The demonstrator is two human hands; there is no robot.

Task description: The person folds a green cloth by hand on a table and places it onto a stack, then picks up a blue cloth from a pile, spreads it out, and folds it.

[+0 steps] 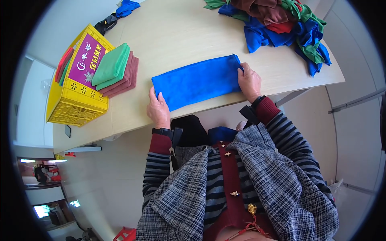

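A blue towel (197,82), folded into a long flat rectangle, lies on the table in front of me. My left hand (158,109) grips its left end, thumb near the edge. At the opposite short end, my right hand (250,83) pinches the towel with the thumb on top and the other fingers partly hidden. To the left sits a neat stack, with folded green cloths (111,66) lying on folded brown cloths (126,78).
A yellow plastic crate (78,102) with a purple panel stands left of the stack, with folded cloths inside. Loose blue, green, brown and red cloths (277,32) are heaped at the far right. A dark flat object (68,131) lies by the table's left edge.
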